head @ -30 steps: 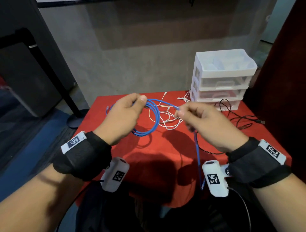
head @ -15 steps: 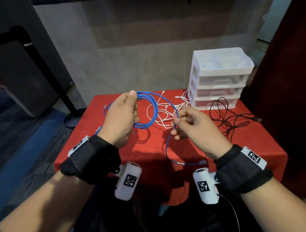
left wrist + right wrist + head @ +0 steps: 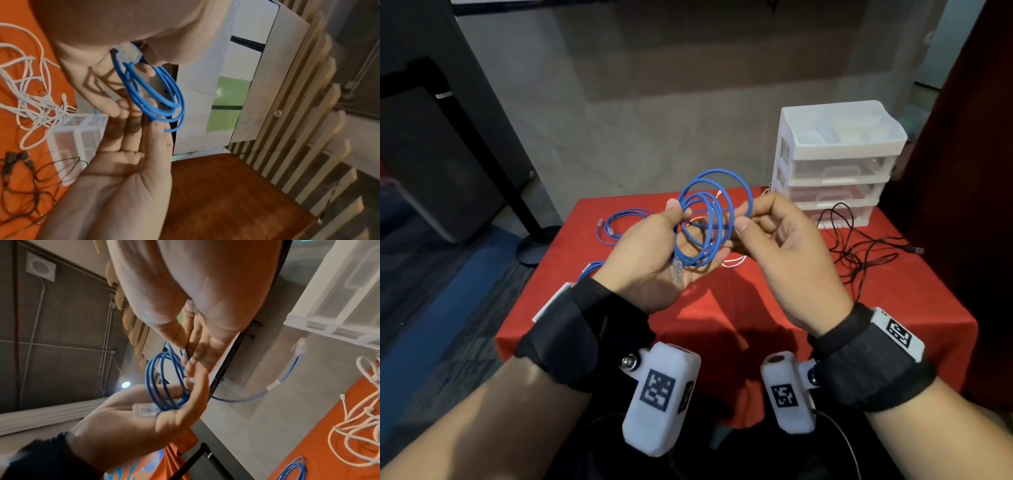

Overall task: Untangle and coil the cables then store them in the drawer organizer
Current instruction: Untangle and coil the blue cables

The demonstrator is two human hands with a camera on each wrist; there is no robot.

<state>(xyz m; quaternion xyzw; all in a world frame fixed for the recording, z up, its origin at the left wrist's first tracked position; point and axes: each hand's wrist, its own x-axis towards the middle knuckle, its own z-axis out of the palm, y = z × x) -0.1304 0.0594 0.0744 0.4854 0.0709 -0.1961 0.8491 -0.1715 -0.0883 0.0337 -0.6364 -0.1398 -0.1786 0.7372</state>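
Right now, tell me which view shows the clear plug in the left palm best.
Right wrist: the plug lies unobstructed on the left hand, beside the blue coil. The head view shows it small; the left wrist view shows it blurred and partly hidden by the hand.

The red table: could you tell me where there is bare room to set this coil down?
The red table is bare along its near edge, below both hands. It is crowded further back: blue cables left, white cables middle, black cable beside the drawer organizer right.

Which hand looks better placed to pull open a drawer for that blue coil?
Probably the right hand: it only pinches the coiled blue cable at one side and is nearer the white plastic drawer organizer. The left hand cradles the coil.
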